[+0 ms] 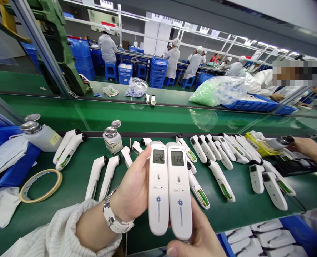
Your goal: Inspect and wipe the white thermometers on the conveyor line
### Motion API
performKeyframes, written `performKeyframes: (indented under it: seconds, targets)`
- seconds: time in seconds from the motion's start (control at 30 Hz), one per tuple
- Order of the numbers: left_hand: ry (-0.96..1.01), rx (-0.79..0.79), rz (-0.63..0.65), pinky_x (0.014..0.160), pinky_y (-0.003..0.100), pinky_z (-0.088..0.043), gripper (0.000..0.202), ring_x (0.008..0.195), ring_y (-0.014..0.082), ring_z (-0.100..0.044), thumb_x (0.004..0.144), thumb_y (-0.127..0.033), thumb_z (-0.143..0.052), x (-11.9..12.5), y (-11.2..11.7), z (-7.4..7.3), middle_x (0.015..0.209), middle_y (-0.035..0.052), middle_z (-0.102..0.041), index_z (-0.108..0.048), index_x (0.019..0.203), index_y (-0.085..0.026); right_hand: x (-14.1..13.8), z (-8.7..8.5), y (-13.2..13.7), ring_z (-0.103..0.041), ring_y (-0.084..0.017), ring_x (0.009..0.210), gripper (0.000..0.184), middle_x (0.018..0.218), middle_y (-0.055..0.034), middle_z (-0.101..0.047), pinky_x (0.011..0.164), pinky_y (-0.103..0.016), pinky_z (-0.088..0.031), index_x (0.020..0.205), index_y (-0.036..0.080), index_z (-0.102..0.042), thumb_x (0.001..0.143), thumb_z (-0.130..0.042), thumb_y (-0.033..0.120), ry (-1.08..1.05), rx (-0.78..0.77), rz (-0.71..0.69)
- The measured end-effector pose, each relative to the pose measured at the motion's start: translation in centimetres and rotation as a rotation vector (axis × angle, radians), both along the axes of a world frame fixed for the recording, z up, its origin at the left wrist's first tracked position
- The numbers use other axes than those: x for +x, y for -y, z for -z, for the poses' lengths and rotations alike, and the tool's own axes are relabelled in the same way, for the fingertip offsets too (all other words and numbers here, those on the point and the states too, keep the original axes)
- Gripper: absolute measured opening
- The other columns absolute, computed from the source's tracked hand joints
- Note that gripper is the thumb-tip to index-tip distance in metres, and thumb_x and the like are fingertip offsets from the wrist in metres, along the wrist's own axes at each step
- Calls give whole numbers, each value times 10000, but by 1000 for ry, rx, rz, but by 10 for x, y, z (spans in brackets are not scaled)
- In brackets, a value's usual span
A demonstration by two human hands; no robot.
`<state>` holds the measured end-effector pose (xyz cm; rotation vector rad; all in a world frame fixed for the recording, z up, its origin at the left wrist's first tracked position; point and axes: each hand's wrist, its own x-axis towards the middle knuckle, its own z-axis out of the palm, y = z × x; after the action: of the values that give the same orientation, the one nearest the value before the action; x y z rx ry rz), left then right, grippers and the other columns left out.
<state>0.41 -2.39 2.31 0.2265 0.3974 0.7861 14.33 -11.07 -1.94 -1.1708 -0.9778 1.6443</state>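
Observation:
Two white infrared thermometers stand side by side in front of me, screens toward me, both reading what looks like "CA2". My left hand point(133, 189) is closed on the left thermometer point(158, 210), thumb along its upper edge. Around the lower part of the right thermometer point(180, 221), my right hand point(198, 232) is closed, its fingers mostly hidden behind. Behind them, on the green bench point(75, 185), lie several more thermometers, some with open battery bays showing green batteries, such as the thermometer point(222, 182) right of my hands.
At the left are a roll of tape point(57, 189), a blue bin point(32, 160) with white cloths, and a white pump bottle point(47, 139). Another pump bottle point(112, 142) stands mid-bench. A blue crate point(225, 242) of thermometers sits lower right. A co-worker's hand point(308, 148) reaches in at right.

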Motion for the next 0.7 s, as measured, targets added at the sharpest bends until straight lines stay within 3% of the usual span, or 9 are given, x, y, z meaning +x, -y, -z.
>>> performKeyframes:
  seconds: [0.13,0.33,0.47,0.7]
  targets:
    - [4,20,-2,741,368,-497,548,769,253,-664,906,-505,-310,1,0,0,858,137,-701,-611,1038,-66,2,3,2,-631,-239,970,824,1153,-16,-649,798,-286,-496,1317,362,-438,593,-831,376,-53,16,-19]
    - [-30,84,-49,761,331,-479,468,777,221,-654,914,-469,-337,1,4,-1,828,89,-696,-631,990,-113,5,2,4,-531,-315,1167,779,1302,-30,-563,910,-359,-475,1299,356,-477,598,-788,490,-66,-57,41]
    - [-31,110,-28,819,341,-462,477,843,228,-646,917,-470,-319,0,7,-1,863,85,-693,-615,1064,-127,5,2,2,-541,-309,1159,786,1299,-42,-568,896,-348,-489,1331,354,-431,632,-758,507,-34,-58,26]
    - [-47,145,-8,724,316,-491,488,804,225,-648,922,-451,-293,1,8,1,832,96,-691,-637,1023,-120,3,5,3,-607,-269,1067,641,1203,-39,-638,887,-321,-487,1308,352,-460,726,-682,505,-17,16,8]
